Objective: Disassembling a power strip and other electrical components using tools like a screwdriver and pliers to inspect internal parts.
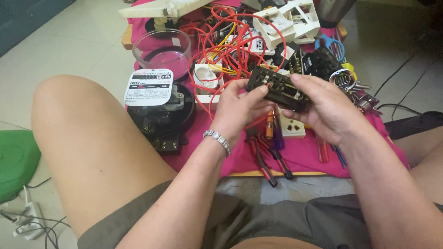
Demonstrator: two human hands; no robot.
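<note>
Lap: the person's bare knee (87,138) and grey-green shorts (258,221) fill the bottom of the view — they sit low on the tiled floor, so the work is held up over the lap, close to the eyes.

Far left: a green plastic object (14,161) lies on the floor with a white plug and thin cables (27,223) beside it, well apart from the work.

Meter: a black electric meter (159,110) with a round white face lies flat on the pink cloth (300,154); its clear glass cover (161,50) stands just behind it, off, so the inside is open.

Wires: a loose tangle of red wire (230,41) spreads over the cloth behind the hands, running over a white socket (207,80).

Left hand (237,108): bracelet at the wrist, fingers curled shut, thumb and fingertips pinching the left end of the black terminal block (279,87) — it looks like a steadying grip that keeps the top face turned to the camera.

Terminal block: held in the air between both hands, above the cloth, tilted down to the right; touching no other thing.

Right hand (327,108): closed round the right end of the block, thumb on top, fingers underneath as a cradle.

Tools: red-handled pliers (263,159) and screwdrivers (274,131) lie on the cloth just under the hands, within easy reach, next to another white socket (293,127).

Right: blue-handled scissors (332,46), a metal spring (342,78) and white plastic frames (290,20) sit at the cloth's far edge.
</note>
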